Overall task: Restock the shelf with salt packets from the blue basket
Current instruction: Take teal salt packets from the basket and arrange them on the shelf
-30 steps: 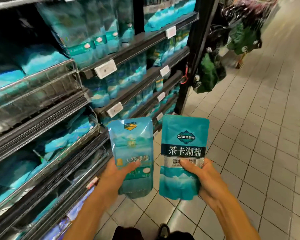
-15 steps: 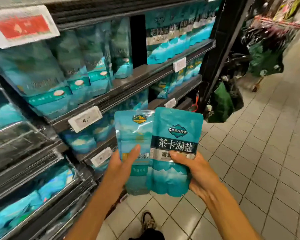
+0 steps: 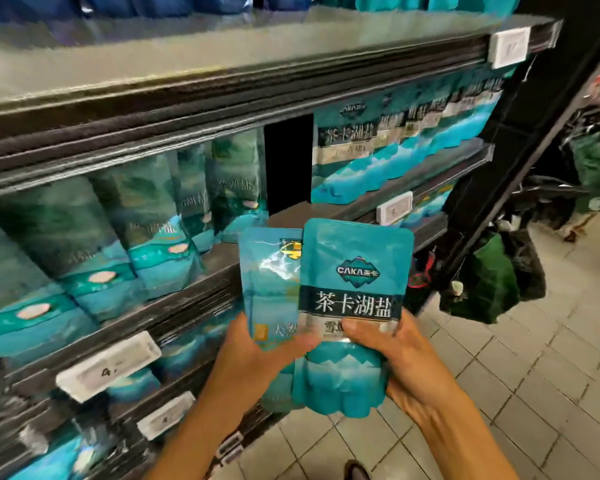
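I hold two teal salt packets upright in front of the shelf. My left hand [image 3: 253, 355] grips the paler packet [image 3: 269, 285] with a gold logo. My right hand [image 3: 399, 358] grips the darker packet [image 3: 355, 282] marked CAKA, which overlaps the right edge of the paler one. Behind them the shelf [image 3: 201, 271] carries rows of standing teal salt packets [image 3: 146, 230], with a dark gap [image 3: 288, 164] between the left rows and the CAKA rows [image 3: 395, 147] on the right. The blue basket is out of view.
White price tags [image 3: 108, 367] line the shelf edges. A black upright post [image 3: 520, 161] ends the shelving on the right, with green bags [image 3: 489, 282] hanging beside it. Grey floor tiles [image 3: 534, 393] stretch to the right. A shoe tip [image 3: 355, 471] shows at the bottom.
Both hands have risen with the packets and drawn together, so the CAKA packet now overlaps the paler one. My view has tilted up towards a higher shelf.
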The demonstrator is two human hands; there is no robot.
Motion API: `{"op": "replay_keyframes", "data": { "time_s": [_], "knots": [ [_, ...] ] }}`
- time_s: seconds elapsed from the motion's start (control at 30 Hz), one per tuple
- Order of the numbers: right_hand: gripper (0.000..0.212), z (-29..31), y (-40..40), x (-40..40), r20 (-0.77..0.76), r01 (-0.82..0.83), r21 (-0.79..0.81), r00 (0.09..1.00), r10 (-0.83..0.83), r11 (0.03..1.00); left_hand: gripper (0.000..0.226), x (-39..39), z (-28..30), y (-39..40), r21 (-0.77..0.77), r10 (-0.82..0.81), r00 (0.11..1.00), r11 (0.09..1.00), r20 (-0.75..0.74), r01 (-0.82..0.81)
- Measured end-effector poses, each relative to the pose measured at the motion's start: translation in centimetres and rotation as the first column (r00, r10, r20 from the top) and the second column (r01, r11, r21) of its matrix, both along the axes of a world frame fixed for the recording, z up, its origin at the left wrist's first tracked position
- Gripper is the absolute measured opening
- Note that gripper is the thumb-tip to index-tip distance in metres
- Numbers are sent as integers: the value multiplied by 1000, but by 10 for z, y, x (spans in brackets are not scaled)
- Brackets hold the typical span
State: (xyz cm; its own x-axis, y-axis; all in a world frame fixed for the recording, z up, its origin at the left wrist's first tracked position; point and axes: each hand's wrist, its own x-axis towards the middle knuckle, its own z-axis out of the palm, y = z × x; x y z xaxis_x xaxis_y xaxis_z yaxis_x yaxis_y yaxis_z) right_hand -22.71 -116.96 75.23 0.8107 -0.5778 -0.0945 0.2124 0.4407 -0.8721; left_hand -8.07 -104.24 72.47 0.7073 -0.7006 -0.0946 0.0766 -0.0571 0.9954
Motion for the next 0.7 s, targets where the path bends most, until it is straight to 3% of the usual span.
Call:
{"op": "replay_keyframes", "data": {
  "time_s": [0.1,0.17,0.27,0.43,0.57,0.7],
  "knots": [
    [33,4,-30,16,-7,-80,-13,997,80,997,60,0,9,-14,-36,83,996,996,-19,-84],
    [36,7,-53,25,-4,-130,-1,992,130,992,47,-4,15,-26,-90,206,978,974,-36,-209],
    [37,16,-87,36,11,-246,5,969,246,969,47,-15,24,-43,-130,393,914,905,-106,-404],
    [46,18,-119,54,-7,-498,-29,867,498,867,32,-37,30,-70,-79,523,852,849,-17,-523],
    [53,12,-116,61,-86,-596,-63,802,591,801,80,-52,33,-78,-59,461,884,888,84,-457],
    [55,9,-111,64,-147,-622,-137,782,605,771,81,-62,34,-77,-17,455,887,890,77,-455]
  ]
}}
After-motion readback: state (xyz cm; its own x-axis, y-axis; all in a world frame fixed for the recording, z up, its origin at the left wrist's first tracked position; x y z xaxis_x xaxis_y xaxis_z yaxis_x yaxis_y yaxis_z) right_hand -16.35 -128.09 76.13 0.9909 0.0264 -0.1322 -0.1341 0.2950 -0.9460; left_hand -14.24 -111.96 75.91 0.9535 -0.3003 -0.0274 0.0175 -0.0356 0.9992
